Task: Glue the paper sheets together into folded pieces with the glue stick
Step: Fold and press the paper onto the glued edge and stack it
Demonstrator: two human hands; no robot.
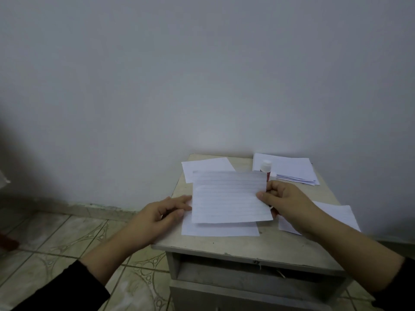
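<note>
The right hand (285,203) is pinching the sheet's (229,196) right edge, holding it just above the table (247,244), long axis running left-right. The left hand (161,214), fingers relaxed, is touching its left edge. The glue stick (266,168) is standing just behind the sheet, nearer the right hand.

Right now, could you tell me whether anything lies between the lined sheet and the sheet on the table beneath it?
Nothing visible does. The lined sheet, pinched by the right hand and touched by the left hand, hovers directly over the bare sheet below; the glue stick stands behind.

glue stick (266,167) upright — paper stack (289,170) behind
</note>
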